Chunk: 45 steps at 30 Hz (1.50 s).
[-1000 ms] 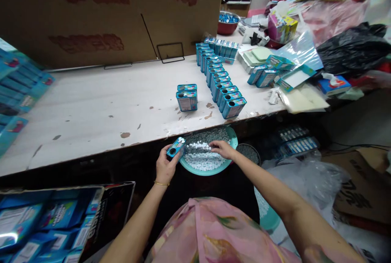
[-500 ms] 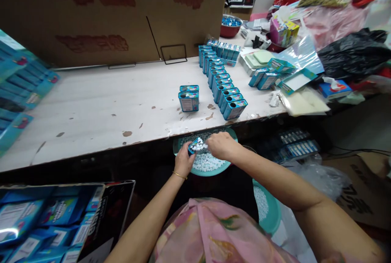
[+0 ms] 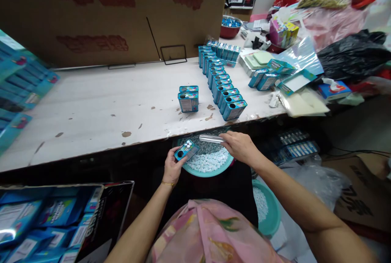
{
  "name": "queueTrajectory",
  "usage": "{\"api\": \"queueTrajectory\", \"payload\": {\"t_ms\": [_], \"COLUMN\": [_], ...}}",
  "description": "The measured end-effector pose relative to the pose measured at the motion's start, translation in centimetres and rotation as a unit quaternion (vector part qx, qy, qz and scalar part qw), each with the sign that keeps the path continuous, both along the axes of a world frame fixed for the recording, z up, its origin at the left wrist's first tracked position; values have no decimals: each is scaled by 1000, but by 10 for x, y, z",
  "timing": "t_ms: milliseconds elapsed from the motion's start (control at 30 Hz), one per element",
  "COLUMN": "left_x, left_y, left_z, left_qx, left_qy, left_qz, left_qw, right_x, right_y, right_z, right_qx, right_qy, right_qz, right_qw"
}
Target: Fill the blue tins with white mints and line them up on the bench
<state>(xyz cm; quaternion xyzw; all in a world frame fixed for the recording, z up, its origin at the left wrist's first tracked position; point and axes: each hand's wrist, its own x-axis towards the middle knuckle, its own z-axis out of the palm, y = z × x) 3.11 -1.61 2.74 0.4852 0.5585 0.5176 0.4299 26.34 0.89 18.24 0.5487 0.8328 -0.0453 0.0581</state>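
My left hand [image 3: 171,167] grips a small blue tin [image 3: 186,151] tilted over a teal basin [image 3: 210,170] of white tablets; a few tablets sit at the tin's opening. My right hand [image 3: 240,146] holds a clear tube [image 3: 211,138] level above the basin's far rim. The basin sits below the front edge of the white worktable [image 3: 100,108]. Two blue tins [image 3: 188,99] stand apart on the table, beside a long row of like tins [image 3: 221,83].
A second teal basin [image 3: 269,211] with tablets is lower right. An open carton of blue packs [image 3: 55,222] lies at lower left, more blue packs [image 3: 18,91] at far left. A cardboard wall [image 3: 116,14] backs the table. Bags, a red bowl [image 3: 229,26] and boxes crowd the right.
My right hand has left the tin's opening and now holds a clear tube above the basin. My left hand has drawn the tin back to the left and tilted it flatter.
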Motion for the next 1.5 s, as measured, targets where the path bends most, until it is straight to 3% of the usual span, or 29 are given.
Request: {"api": "queueTrajectory", "payload": {"t_ms": [100,200,400,500,600,700,800,933,1000,1067,1167,1233,1300,1400,1500], "left_x": [11,25,29,21,12,5,6,14,9,-11,-76,-136,-196,-266,-302], "left_y": [2,8,20,32,57,93,127,139,127,106,56,12,-34,-94,-144], "left_z": [-5,5,58,84,101,108,109,108,104,95,77,65,55,46,41], "left_qx": [-12,-11,6,35,75,116,165,213,228,259,233,140,-32,-283,-405], "left_qy": [-62,-67,122,169,195,203,213,258,285,310,336,357,400,438,440], "left_qz": [-9,-33,-82,-94,-106,-135,-149,-67,-7,41,178,312,387,361,315], "left_qw": [998,997,989,980,972,963,952,940,931,914,895,870,830,773,736], "right_x": [2,1,-8,-7,2,14,23,27,27,28,30,33,36,37,29], "right_y": [-5,-7,-7,-2,4,6,3,-3,-4,-2,4,5,2,-3,-4], "right_z": [-5,-7,-9,-3,5,6,-3,-23,-33,-46,-69,-84,-96,-105,-108], "right_qx": [-3,-2,10,55,121,155,133,86,69,61,39,8,-28,-68,-75], "right_qy": [14,10,47,105,184,249,266,295,309,310,297,287,278,258,236], "right_qz": [-2,8,31,37,5,-37,-38,-30,-26,-21,-15,-20,-35,-59,-69], "right_qw": [1000,1000,998,992,976,956,954,951,948,948,954,958,960,962,966]}}
